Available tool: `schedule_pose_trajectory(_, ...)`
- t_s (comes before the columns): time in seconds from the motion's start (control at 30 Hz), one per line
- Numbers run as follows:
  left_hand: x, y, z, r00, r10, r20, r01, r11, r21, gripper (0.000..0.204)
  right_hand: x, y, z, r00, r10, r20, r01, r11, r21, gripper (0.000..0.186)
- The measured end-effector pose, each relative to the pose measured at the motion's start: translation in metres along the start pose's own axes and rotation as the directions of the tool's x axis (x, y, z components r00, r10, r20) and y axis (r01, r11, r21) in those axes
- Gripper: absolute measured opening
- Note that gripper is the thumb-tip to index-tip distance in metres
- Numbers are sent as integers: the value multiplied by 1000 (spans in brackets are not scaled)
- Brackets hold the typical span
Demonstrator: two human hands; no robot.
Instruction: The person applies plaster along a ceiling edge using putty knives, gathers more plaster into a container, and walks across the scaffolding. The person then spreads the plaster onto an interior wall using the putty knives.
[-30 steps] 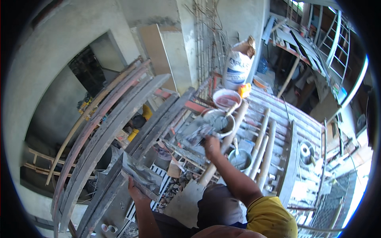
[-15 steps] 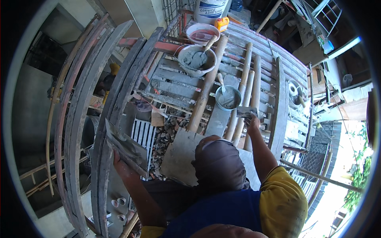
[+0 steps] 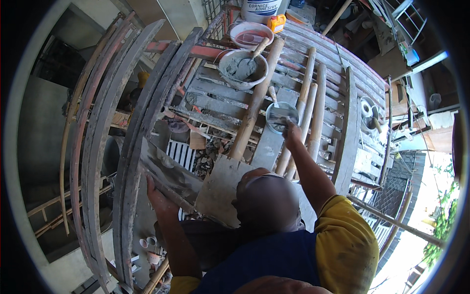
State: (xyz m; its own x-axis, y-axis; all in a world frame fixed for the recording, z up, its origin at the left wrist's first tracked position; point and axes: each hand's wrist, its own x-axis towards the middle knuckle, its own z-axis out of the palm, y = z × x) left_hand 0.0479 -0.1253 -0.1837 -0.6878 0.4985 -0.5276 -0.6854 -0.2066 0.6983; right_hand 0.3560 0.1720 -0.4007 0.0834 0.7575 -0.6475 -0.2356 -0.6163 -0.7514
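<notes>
My left hand (image 3: 155, 192) is closed under the edge of a plasterer's hawk (image 3: 171, 169), a flat board smeared with wet grey plaster. Ahead and to the right, my right hand (image 3: 293, 137) grips a flat plastering trowel (image 3: 281, 118). Its blade lies over the mouth of a small pale bucket (image 3: 271, 128), hiding much of what is inside. A margin trowel (image 3: 272, 93) leans in that bucket with its handle up. Farther back, a larger bucket (image 3: 265, 78) holds grey plaster and a wooden-handled tool (image 3: 261, 47).
Bamboo poles (image 3: 255, 105) lie across the slatted scaffold platform (image 3: 220, 101). Behind are a basin (image 3: 237, 33), an orange bottle (image 3: 276, 23) and a white tub (image 3: 259, 7). Long beams (image 3: 132, 166) run along the left. Rubble (image 3: 211, 152) shows below a gap near a grey board (image 3: 215, 188).
My right hand has moved left with the trowel, from beside the small bucket to over its mouth. The hawk in my left hand has shifted slightly right.
</notes>
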Motion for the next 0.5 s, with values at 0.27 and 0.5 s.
schedule_pose_trajectory(0.27,14,-83,37,916,-339,216,336,940,53,52,-122,4,123,667,167,726,-158,984,-82,25)
schedule_pose_trajectory(0.5,25,-123,61,937,-279,209,288,958,-13,54,-111,43,96,419,258,871,21,956,-293,33)
